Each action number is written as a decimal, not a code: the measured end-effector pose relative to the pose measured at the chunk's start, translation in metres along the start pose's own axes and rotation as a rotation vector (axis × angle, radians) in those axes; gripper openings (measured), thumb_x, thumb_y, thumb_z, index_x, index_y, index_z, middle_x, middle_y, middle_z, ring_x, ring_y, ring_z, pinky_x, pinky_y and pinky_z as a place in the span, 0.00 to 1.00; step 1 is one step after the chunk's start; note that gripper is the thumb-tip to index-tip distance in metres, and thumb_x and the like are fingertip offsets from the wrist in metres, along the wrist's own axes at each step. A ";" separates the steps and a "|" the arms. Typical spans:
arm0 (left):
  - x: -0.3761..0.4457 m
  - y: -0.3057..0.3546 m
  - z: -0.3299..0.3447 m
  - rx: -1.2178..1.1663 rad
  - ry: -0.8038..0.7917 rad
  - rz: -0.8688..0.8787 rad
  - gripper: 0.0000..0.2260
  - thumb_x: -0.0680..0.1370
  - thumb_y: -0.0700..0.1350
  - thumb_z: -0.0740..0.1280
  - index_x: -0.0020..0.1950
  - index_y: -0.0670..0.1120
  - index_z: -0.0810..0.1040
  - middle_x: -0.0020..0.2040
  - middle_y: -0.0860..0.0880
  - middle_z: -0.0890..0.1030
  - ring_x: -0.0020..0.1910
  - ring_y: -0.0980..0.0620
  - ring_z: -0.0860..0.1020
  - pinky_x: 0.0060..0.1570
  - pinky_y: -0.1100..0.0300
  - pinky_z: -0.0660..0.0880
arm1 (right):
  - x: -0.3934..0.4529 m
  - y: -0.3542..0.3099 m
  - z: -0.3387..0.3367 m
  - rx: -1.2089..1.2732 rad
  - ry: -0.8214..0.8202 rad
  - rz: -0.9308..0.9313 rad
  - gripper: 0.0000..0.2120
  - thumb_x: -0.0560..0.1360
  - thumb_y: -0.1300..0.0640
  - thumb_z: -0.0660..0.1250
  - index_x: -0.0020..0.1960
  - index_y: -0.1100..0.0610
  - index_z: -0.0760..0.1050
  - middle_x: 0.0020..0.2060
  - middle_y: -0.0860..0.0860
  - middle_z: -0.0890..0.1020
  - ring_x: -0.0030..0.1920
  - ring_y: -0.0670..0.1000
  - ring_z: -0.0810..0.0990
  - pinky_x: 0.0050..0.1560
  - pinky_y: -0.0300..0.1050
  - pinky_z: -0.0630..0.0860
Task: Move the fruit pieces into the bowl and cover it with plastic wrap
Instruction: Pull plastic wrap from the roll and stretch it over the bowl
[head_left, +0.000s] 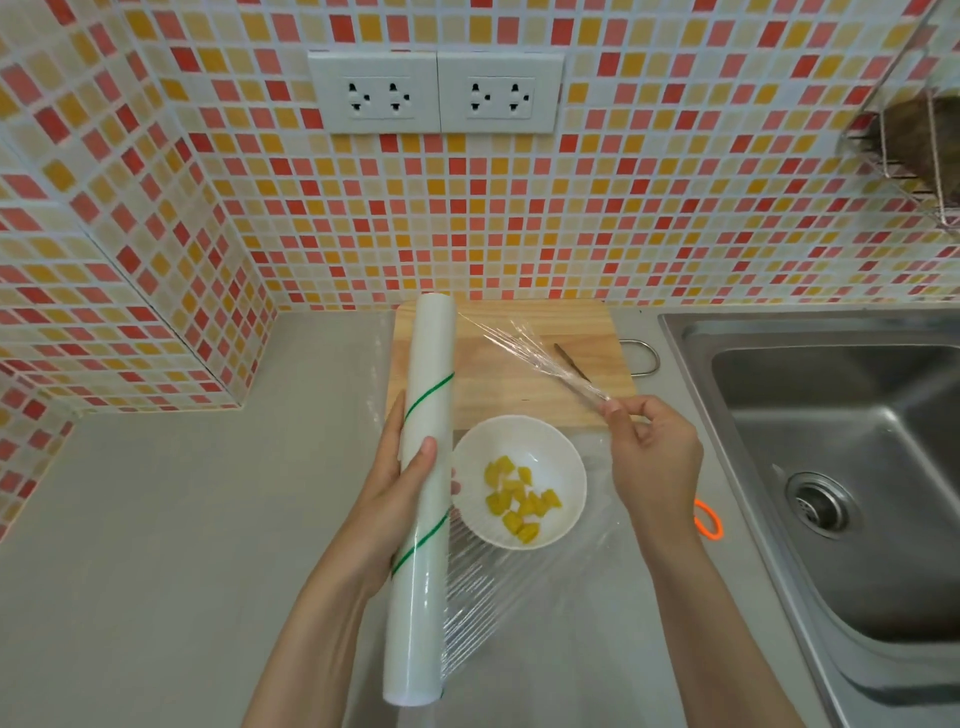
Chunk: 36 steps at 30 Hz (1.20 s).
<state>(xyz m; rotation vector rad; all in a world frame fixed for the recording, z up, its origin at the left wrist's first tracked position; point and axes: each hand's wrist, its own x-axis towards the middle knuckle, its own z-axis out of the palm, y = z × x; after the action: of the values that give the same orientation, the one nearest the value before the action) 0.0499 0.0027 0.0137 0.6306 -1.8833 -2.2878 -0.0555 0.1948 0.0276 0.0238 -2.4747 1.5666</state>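
Bowl (519, 480): on worktop (182, 519), fruit pieces (519, 501) inside. Plastic wrap roll (423, 499): at bowl's 9 o'clock, your left hand (395, 483) fingers curled round it. Your right hand (652, 457): at 3 o'clock, fingers pinching gathered film (535, 353).

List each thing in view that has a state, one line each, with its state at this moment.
left hand: grips the wrap roll.
right hand: pinches the film's bunched edge.
wrap roll: held above the counter, partly unrolled.
plastic film: stretched from roll to fingers, bowl not sealed.
bowl: on the counter, holds fruit pieces.
knife: lying on the cutting board.
sink: no water visible.
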 end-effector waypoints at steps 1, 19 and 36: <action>0.002 -0.002 -0.001 0.010 0.004 0.008 0.23 0.79 0.50 0.60 0.65 0.74 0.57 0.47 0.72 0.80 0.41 0.54 0.84 0.33 0.63 0.78 | 0.003 0.004 0.001 -0.043 -0.004 -0.009 0.08 0.75 0.57 0.65 0.39 0.59 0.76 0.19 0.46 0.67 0.20 0.46 0.65 0.22 0.34 0.61; 0.030 -0.072 -0.001 0.742 0.293 0.015 0.27 0.79 0.57 0.54 0.74 0.67 0.43 0.53 0.43 0.75 0.50 0.41 0.77 0.49 0.53 0.70 | 0.005 0.081 0.043 0.126 -0.179 0.298 0.01 0.73 0.62 0.67 0.43 0.58 0.77 0.36 0.63 0.83 0.37 0.58 0.81 0.39 0.44 0.74; 0.027 -0.072 0.011 0.809 0.314 -0.051 0.24 0.80 0.59 0.48 0.72 0.69 0.40 0.50 0.49 0.68 0.40 0.48 0.67 0.44 0.55 0.64 | 0.012 0.092 0.042 0.171 -0.554 0.289 0.12 0.77 0.59 0.63 0.38 0.65 0.79 0.29 0.52 0.78 0.30 0.48 0.75 0.29 0.40 0.70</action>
<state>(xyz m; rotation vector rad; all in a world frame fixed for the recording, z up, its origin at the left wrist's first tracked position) 0.0333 0.0197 -0.0605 1.0398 -2.5808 -1.2535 -0.0857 0.1980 -0.0695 0.1522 -2.8378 2.1334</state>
